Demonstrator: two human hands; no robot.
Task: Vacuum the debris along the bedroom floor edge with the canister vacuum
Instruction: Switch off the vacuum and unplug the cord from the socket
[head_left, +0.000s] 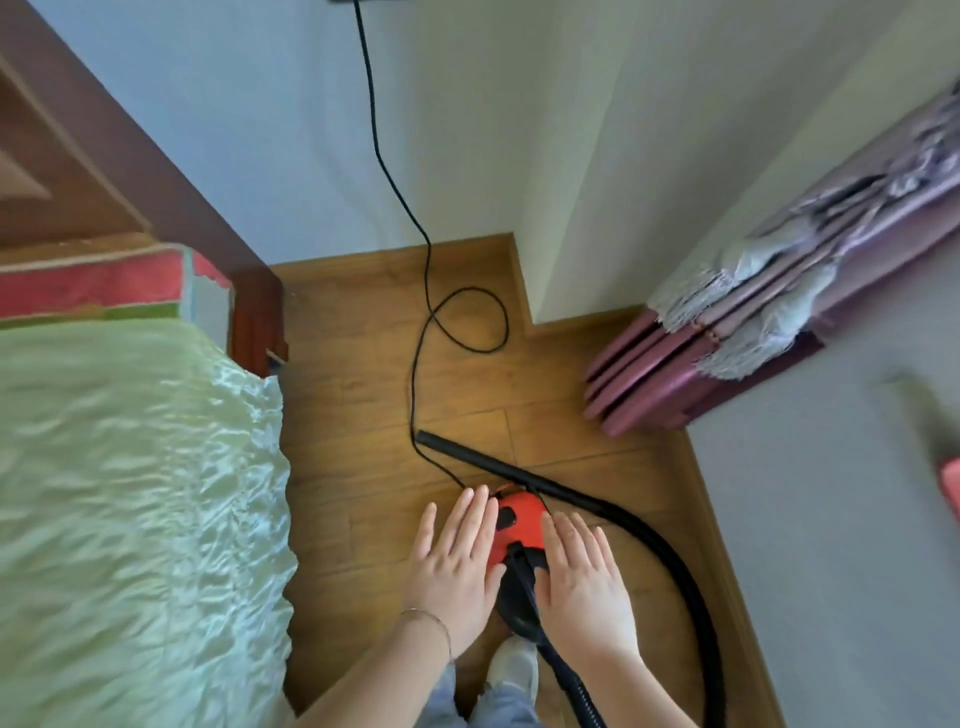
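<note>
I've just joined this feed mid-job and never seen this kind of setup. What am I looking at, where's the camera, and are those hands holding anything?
There is no machine here: one camera worn on a person's head looks down at their bare hands. The left hand and right hand are spread flat and open above a red and black vacuum on the wooden floor; neither grips anything. Its black hose curves right, and the tube lies on the floor. A power cord runs up the wall. A bed is left, curtains right.

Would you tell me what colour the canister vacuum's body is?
Red on top with a black rear, seen in the head view: canister vacuum.
</note>
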